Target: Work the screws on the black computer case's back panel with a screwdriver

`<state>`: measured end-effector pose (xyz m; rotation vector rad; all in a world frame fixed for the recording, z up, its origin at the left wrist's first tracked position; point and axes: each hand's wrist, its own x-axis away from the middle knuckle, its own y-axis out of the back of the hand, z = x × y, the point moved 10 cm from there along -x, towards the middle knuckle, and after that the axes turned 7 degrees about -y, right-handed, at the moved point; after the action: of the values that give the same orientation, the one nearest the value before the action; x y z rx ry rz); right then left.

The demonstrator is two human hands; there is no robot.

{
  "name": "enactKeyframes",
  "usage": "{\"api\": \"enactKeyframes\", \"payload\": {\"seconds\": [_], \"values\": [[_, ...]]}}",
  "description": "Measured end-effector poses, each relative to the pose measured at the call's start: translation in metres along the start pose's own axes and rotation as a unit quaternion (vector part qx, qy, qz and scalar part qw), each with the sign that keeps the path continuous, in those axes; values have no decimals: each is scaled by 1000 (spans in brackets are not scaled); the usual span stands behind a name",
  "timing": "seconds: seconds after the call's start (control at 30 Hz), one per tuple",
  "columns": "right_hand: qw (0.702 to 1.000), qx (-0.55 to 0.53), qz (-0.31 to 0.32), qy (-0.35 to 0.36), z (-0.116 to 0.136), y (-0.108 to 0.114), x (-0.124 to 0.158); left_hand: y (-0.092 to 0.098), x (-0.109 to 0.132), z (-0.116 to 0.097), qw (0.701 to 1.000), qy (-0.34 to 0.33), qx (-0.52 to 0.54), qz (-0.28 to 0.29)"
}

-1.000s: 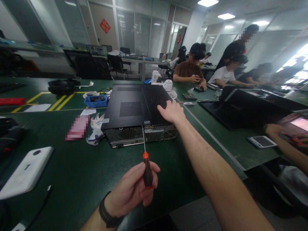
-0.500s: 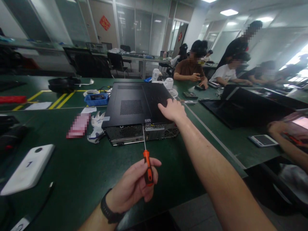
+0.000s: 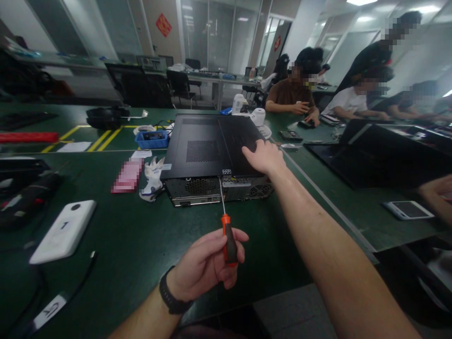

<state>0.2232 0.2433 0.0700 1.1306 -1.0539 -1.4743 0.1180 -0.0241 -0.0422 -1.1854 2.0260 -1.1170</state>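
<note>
A black desktop computer case [image 3: 205,150] lies flat on the green table, its back panel with ports and vents facing me. My left hand [image 3: 215,259], with a black watch on the wrist, grips the orange and dark handle of a screwdriver [image 3: 230,242] between thumb and fingers. Its thin shaft points away from me, and the tip meets the rear upper edge of the case near a small perforated tab. Whether the tip sits in a screw is too small to tell. My right hand [image 3: 266,156] lies spread on the right side of the case's top.
Left of the case are a white-and-grey glove [image 3: 152,179], a blue bin [image 3: 151,139] of small parts and a white power bank-like block [image 3: 63,230]. A dark flat panel [image 3: 339,165] and a phone [image 3: 408,210] lie to the right. Several people sit beyond.
The screwdriver handle has turned in my left hand, showing more of its dark side. My right hand stays on the case. The whole view has shifted, with everything appearing further right.
</note>
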Motion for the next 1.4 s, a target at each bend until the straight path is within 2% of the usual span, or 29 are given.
{"api": "enactKeyframes", "payload": {"seconds": [0.17, 0.27, 0.53, 0.8, 1.03, 1.3, 1.4], "values": [[1000, 3, 2, -1, 0, -1, -1, 1, -2, -4, 999, -30, -35, -9], [1000, 3, 3, -1, 0, -1, -1, -2, -3, -3, 998, -45, -45, 14], [1000, 3, 6, -1, 0, 0, 0, -3, -2, 2, 999, -4, 16, 37], [1000, 0, 1, -1, 0, 1, 0, -7, -2, -5, 996, -62, -18, 64], [1000, 0, -2, -2, 0, 1, -1, -2, -1, -3, 999, -14, 18, 30], [1000, -1, -5, -2, -1, 1, -1, -3, -1, -4, 997, -56, -14, 42], [1000, -1, -6, -1, -1, 0, -2, 0, -1, -3, 999, -38, -6, 18]]}}
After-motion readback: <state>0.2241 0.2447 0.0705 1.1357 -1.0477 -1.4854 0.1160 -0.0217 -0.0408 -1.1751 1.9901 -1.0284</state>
